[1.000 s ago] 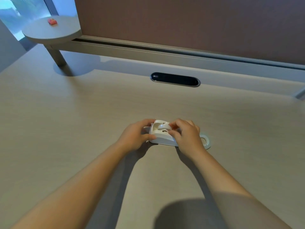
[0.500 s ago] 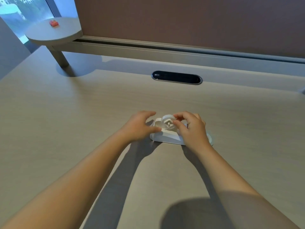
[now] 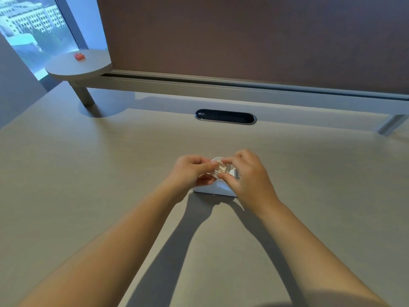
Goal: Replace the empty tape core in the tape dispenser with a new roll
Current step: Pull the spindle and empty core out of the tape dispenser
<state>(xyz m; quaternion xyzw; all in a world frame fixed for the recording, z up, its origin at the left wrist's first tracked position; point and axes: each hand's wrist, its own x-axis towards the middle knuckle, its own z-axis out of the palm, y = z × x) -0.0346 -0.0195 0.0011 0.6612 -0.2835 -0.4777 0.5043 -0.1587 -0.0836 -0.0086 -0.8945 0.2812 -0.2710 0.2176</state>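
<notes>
Lifted since before, the round white core [image 3: 222, 168] (smooth plastic) is pinched by left hand [image 3: 190, 171] and right hand [image 3: 250, 176].

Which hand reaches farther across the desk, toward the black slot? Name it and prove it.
The right hand: its knuckles sit higher in the view, nearer the black slot, than the left hand. Both pinch the white core above the dispenser.

text: none legible | cable grommet [image 3: 225, 117] mark: too small
</notes>
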